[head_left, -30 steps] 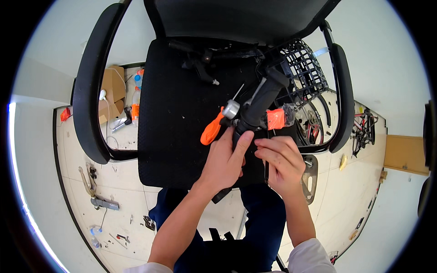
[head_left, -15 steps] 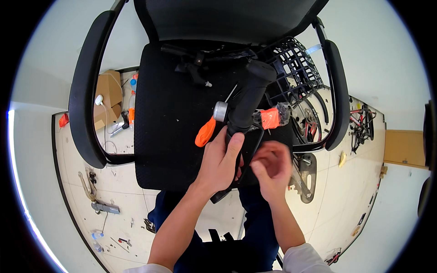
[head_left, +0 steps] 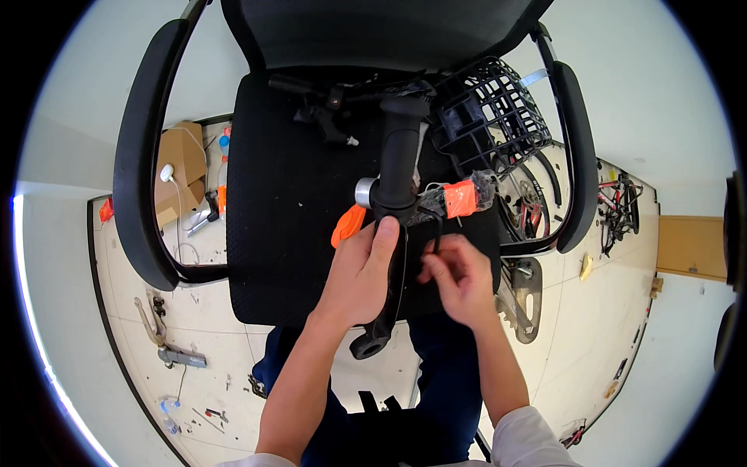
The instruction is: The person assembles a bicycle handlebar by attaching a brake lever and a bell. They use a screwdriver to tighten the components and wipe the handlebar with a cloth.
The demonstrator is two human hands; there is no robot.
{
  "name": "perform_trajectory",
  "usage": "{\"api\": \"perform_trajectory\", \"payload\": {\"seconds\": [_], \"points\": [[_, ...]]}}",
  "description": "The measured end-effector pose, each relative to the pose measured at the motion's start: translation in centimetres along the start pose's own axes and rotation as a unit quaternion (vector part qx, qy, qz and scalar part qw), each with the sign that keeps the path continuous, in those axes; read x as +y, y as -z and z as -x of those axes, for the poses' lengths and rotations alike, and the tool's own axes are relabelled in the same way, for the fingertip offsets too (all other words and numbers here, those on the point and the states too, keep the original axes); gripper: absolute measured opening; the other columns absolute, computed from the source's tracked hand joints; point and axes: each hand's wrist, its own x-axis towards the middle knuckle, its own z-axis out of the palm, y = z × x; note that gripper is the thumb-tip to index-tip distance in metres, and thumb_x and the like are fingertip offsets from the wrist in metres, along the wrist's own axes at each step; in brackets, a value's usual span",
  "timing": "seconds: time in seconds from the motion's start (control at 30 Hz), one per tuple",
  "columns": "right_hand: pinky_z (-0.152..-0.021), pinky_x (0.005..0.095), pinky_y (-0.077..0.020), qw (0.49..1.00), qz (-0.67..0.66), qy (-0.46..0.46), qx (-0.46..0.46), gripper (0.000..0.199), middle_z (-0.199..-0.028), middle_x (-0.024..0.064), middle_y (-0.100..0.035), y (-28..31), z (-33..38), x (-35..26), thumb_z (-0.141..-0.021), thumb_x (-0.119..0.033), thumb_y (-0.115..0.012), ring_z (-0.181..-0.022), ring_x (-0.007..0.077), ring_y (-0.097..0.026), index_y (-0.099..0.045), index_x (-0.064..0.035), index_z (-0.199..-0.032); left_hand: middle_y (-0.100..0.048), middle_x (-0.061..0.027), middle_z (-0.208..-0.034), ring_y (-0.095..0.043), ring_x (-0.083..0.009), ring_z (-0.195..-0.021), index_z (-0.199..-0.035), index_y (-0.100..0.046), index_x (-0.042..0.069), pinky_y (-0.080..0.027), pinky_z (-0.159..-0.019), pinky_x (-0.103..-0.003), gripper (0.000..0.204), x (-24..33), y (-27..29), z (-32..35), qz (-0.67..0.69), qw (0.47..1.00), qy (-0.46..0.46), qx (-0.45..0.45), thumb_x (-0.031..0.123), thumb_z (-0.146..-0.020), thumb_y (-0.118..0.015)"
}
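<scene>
My left hand (head_left: 359,268) is closed around a black handlebar piece (head_left: 397,167), which stands nearly upright over the seat's front. Its thick rubber grip points away from me, and a flat end with a hole points toward my lap. A silver bell (head_left: 364,191) sits on its left side below the grip. My right hand (head_left: 461,280) pinches a thin bent black rod, apparently a hex key (head_left: 437,226), whose upper end reaches the bar's collar; the contact is unclear. Beside my left hand an orange screwdriver handle (head_left: 348,226) lies on the seat.
The black office chair seat (head_left: 272,194) also carries a brake lever assembly (head_left: 331,117), a plastic-wrapped orange piece (head_left: 461,199) and a black basket (head_left: 498,117). Armrests flank it. On the floor are a cardboard box (head_left: 183,159), bike parts (head_left: 531,210) and a grey-handled tool (head_left: 180,356).
The handlebar piece has turned more upright, its grip swinging left and its lower end coming into view. My right hand has moved slightly left, closing on the thin rod.
</scene>
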Motion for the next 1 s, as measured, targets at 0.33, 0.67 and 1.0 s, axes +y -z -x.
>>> {"api": "perform_trajectory", "payload": {"seconds": [0.33, 0.67, 1.0], "points": [[-0.064, 0.0306, -0.0501, 0.86, 0.397, 0.315, 0.055, 0.021, -0.086, 0.0047, -0.062, 5.9, -5.0, -2.9, -0.069, -0.002, -0.077, -0.076, 0.0234, -0.061, -0.072, -0.0029, -0.089, -0.054, -0.0037, -0.061, -0.054, -0.0129, -0.053, -0.084, -0.056, 0.004, -0.044, -0.053, -0.026, 0.069, 1.0, 0.3, 0.2, 0.105, 0.99, 0.077, -0.06, 0.065, -0.098, -0.026], [-0.069, 0.0281, -0.0542, 0.973, 0.157, 0.156, 0.07, 0.026, -0.082, 0.0111, -0.071, 3.7, -7.1, -5.3, -0.084, 0.009, -0.059, -0.08, 0.0192, -0.072, -0.064, 0.0002, -0.108, -0.053, -0.0029, -0.066, -0.054, -0.0117, -0.056, -0.088, -0.057, 0.002, -0.042, -0.053, -0.026, 0.067, -0.8, 0.1, 0.2, 0.031, 0.996, 0.065, -0.054, 0.062, -0.099, -0.029], [-0.084, 0.0305, -0.0543, 0.985, -0.05, 0.107, 0.125, 0.029, -0.097, 0.0169, -0.072, 0.6, -5.7, -6.8, -0.091, 0.003, -0.058, -0.091, 0.0219, -0.071, -0.059, 0.0042, -0.12, -0.055, -0.0131, -0.064, -0.055, -0.0243, -0.062, -0.089, -0.057, -0.004, -0.043, -0.062, -0.036, 0.06, 1.0, -0.5, 0.5, -0.077, 0.996, 0.032, -0.028, 0.05, -0.102, -0.036]]}}
